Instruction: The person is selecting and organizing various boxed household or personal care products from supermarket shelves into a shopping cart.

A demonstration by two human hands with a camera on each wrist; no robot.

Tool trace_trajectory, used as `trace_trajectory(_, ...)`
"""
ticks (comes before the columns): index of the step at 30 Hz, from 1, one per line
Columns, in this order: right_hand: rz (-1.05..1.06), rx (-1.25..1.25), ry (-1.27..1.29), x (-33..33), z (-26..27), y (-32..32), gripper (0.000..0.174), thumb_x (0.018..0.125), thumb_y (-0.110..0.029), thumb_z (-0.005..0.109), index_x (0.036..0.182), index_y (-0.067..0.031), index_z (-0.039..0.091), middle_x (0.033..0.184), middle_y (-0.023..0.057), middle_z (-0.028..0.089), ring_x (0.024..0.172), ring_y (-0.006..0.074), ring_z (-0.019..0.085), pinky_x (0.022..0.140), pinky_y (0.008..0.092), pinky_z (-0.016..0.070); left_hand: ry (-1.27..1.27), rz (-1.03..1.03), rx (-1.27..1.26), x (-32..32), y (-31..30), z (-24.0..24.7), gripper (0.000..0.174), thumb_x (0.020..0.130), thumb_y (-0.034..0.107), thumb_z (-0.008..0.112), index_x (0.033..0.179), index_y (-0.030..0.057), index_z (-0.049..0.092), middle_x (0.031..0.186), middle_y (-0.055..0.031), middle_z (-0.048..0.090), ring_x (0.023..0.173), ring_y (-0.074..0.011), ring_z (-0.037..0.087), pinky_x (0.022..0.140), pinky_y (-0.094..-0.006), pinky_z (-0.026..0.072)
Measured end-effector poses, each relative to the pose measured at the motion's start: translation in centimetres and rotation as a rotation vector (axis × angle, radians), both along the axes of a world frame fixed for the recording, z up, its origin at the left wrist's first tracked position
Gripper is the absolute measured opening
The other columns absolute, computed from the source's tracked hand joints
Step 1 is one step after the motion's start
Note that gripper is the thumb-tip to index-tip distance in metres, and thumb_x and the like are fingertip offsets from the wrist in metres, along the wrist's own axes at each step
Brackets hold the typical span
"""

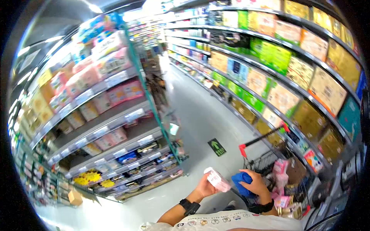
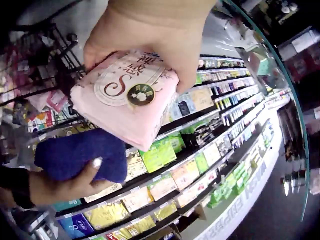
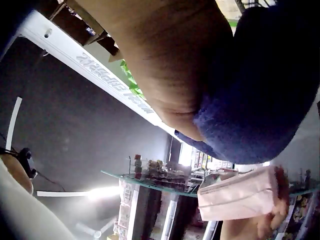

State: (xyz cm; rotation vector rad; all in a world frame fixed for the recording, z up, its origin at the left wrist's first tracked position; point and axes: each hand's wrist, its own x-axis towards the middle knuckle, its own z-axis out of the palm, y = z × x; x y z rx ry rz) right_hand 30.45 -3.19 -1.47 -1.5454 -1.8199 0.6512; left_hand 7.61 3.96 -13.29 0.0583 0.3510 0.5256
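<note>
My left hand grips a small pink-and-white soft pack in front of my body. In the left wrist view the pack shows printed lettering and a dark round emblem, with thumb and fingers on its sides. Close to its right, my right hand holds a folded dark-blue fuzzy cloth, the thumb lying over it. That cloth fills much of the right wrist view, where the pack appears below it.
A shopping cart with a red-and-black handle stands on the right, loaded with pink packages and other goods. Packed shelves line the right side; a shelf unit stands left. Between them runs the aisle floor, marked by a green arrow sign.
</note>
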Motion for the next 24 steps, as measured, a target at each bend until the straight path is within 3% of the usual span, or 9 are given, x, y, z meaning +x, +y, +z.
trace_trajectory(2, 0.058, 0.041, 0.119, -1.9, 0.0, 1.6, 0.051, 0.069, -0.016, 0.070, 0.116, -0.0071, 0.053, 0.103, 0.0158, 0.061, 0.094, 0.0294, 0.061, 0.081, 0.0334, 0.0468, 0.072, 0.004, 0.025, -1.0, -0.2, -0.6, 0.045, 0.080, 0.047, 0.052, 0.114, 0.0169, 0.055, 0.111, -0.0034, 0.059, 0.104, -0.0236, 0.054, 0.093, -0.0431, 0.0378)
trace_trajectory(4, 0.171, 0.027, 0.153, -3.6, -0.3, 3.2, 0.049, 0.069, -0.015, 0.070, 0.115, -0.0060, 0.053, 0.101, 0.0150, 0.062, 0.092, 0.0252, 0.062, 0.080, 0.0323, 0.0472, -0.013, -0.046, 0.139, -1.2, -1.0, -0.4, 0.040, 0.086, 0.044, 0.047, 0.115, 0.0173, 0.054, 0.115, -0.0034, 0.058, 0.107, -0.0227, 0.054, 0.093, -0.0458, 0.0393)
trace_trajectory(6, 0.285, 0.077, 0.181, -5.9, -0.7, 3.9, 0.046, 0.071, -0.012, 0.070, 0.113, -0.0051, 0.053, 0.097, 0.0143, 0.063, 0.088, 0.0248, 0.063, 0.077, 0.0318, 0.0477, -0.035, 0.052, 0.098, -1.4, -1.9, 0.8, 0.040, 0.087, 0.040, 0.048, 0.116, 0.0131, 0.053, 0.114, -0.0054, 0.058, 0.103, -0.0243, 0.056, 0.092, -0.0439, 0.0416)
trace_trajectory(9, 0.257, 0.063, 0.242, -7.2, -1.0, 4.8, 0.040, 0.073, -0.010, 0.068, 0.110, -0.0043, 0.053, 0.093, 0.0140, 0.064, 0.086, 0.0249, 0.063, 0.076, 0.0315, 0.0479, -0.264, 0.135, 0.087, -3.0, -2.1, -1.1, 0.041, 0.088, 0.031, 0.047, 0.120, 0.0057, 0.049, 0.111, -0.0126, 0.059, 0.094, -0.0279, 0.060, 0.091, -0.0441, 0.0439)
trace_trajectory(14, 0.232, 0.119, 0.237, -7.5, -4.3, 8.8, 0.040, 0.073, -0.007, 0.066, 0.110, -0.0038, 0.051, 0.091, 0.0184, 0.063, 0.085, 0.0252, 0.064, 0.071, 0.0328, 0.0491, 0.063, 0.520, 0.339, -2.1, -4.3, 3.7, 0.045, 0.087, 0.020, 0.054, 0.127, 0.0061, 0.041, 0.111, -0.0105, 0.058, 0.097, -0.0249, 0.059, 0.089, -0.0422, 0.0458)
trace_trajectory(16, 0.265, -0.045, 0.260, -7.7, -4.3, 9.7, 0.046, 0.075, -0.010, 0.067, 0.116, -0.0055, 0.047, 0.099, 0.0162, 0.062, 0.092, 0.0240, 0.061, 0.077, 0.0320, 0.0480, 0.124, 0.626, 0.305, -1.6, -4.9, 3.4, 0.044, 0.086, 0.020, 0.055, 0.126, 0.0069, 0.041, 0.110, -0.0098, 0.058, 0.097, -0.0243, 0.059, 0.089, -0.0417, 0.0461)
trace_trajectory(19, 0.367, -0.451, 0.832, -8.4, -4.7, 9.2, 0.054, 0.077, -0.017, 0.068, 0.123, -0.0081, 0.042, 0.110, 0.0115, 0.057, 0.102, 0.0225, 0.056, 0.085, 0.0319, 0.0453, 0.096, 0.678, 0.122, -1.6, -5.5, 3.3, 0.043, 0.087, 0.024, 0.053, 0.126, 0.0102, 0.042, 0.112, -0.0089, 0.057, 0.100, -0.0236, 0.058, 0.090, -0.0405, 0.0455)
trace_trajectory(22, 0.388, -1.111, 1.110, -6.8, -7.3, 9.2, 0.060, 0.079, -0.029, 0.067, 0.128, -0.0096, 0.038, 0.116, 0.0069, 0.052, 0.108, 0.0211, 0.050, 0.091, 0.0329, 0.0427, 0.123, 0.773, 0.206, -1.5, -6.4, 4.8, 0.052, 0.092, 0.029, 0.045, 0.137, 0.0112, 0.027, 0.125, -0.0132, 0.048, 0.109, -0.0235, 0.053, 0.093, -0.0388, 0.0427)
trace_trajectory(24, 0.382, -1.168, 1.116, -6.3, -4.5, 7.1, 0.061, 0.078, -0.038, 0.064, 0.126, -0.0077, 0.041, 0.116, 0.0097, 0.054, 0.105, 0.0226, 0.053, 0.091, 0.0361, 0.0437, 0.532, 0.775, 0.547, -1.0, -6.4, 4.9, 0.059, 0.091, 0.032, 0.045, 0.140, 0.0126, 0.019, 0.132, -0.0155, 0.039, 0.118, -0.0253, 0.044, 0.098, -0.0373, 0.0358)
